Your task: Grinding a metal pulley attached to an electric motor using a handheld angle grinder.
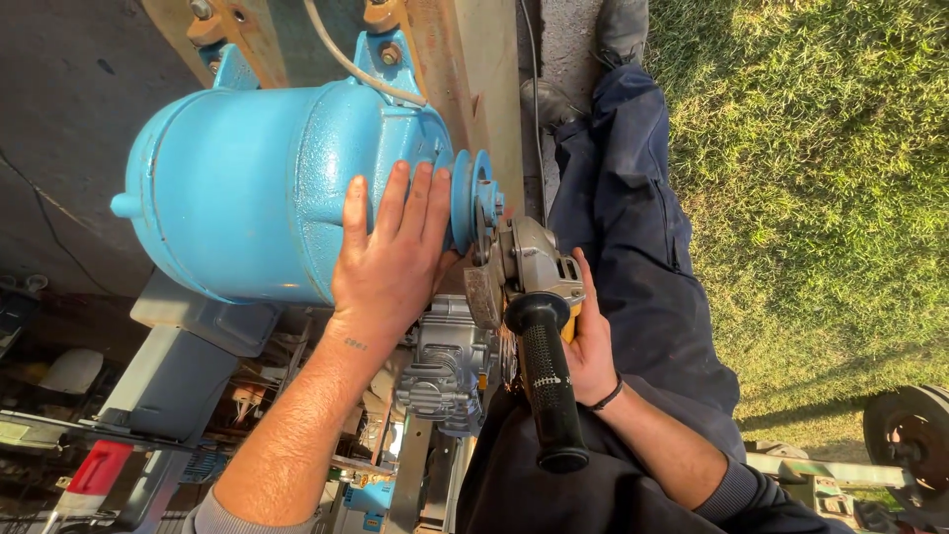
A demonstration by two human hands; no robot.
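Right hand [591, 351] grips angle grinder [529, 272] just beside blue motor [247, 198] under left hand [390, 257].

Sunlit grass [820, 198] is stretching out beyond the right hand, a rusty wheel [914, 435] is lying near that wrist's far side, a grey finned engine [450, 366] is sitting just below the left hand, and a red-and-white panel [94, 470] is showing well left of that forearm

Hidden and cut-off parts

The right hand's [591, 348] fingers vanish behind the grinder [529, 267]; its disc's working edge hides behind the pulley [473, 198]; the wheel [914, 435] is cropped.
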